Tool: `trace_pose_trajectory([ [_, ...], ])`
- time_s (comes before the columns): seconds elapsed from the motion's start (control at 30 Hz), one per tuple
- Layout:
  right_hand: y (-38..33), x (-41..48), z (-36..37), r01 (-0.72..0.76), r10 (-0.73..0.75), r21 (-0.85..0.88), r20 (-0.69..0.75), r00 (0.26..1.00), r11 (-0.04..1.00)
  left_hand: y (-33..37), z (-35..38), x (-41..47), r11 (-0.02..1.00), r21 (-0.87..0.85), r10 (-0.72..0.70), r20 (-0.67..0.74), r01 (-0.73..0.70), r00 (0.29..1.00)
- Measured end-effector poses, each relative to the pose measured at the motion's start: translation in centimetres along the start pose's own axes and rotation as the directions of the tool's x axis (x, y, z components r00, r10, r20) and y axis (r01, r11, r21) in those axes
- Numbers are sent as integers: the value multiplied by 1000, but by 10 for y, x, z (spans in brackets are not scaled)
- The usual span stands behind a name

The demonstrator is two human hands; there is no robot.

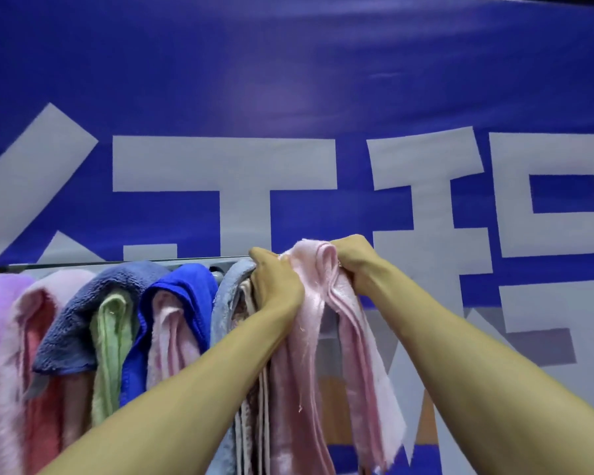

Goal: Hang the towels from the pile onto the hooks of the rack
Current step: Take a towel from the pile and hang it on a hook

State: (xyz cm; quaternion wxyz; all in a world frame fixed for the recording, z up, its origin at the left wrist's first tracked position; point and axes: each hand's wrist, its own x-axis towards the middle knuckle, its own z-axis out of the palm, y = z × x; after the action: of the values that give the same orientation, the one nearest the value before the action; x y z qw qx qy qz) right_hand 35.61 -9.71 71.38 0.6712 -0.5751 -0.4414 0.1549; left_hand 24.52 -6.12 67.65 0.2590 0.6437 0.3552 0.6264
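both hands (left hand [278, 282], right hand [355, 260]) grip pink towel [309, 323] at rack [216, 260].

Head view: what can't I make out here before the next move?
- the hook for the pink towel: hidden in the head view by the towel's bunched top, the left grip and the right grip.
- the rack bar: mostly covered by the hung towels.
- the towel pile: outside the frame.
- lower ends of the hung towels: cut off by the bottom edge.
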Motion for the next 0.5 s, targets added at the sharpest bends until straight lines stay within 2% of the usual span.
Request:
trace_pose_trajectory([
  [0.1,21,0,1,-33,31,-123,-21,999,992,-7,5,-3,1000,3,-7,36,7,999],
  [0.23,46,-10,5,-64,65,-182,-5,998,981,-17,-3,-8,989,128,61,107,-74,992],
  [0.37,60,-23,11,-32,42,-263,30,999,964,-26,-10,-12,957,257,90,177,-134,980],
  [0.5,69,-33,10,6,-11,-330,-14,1000,944,-41,-19,-26,911,292,214,270,-292,939],
])
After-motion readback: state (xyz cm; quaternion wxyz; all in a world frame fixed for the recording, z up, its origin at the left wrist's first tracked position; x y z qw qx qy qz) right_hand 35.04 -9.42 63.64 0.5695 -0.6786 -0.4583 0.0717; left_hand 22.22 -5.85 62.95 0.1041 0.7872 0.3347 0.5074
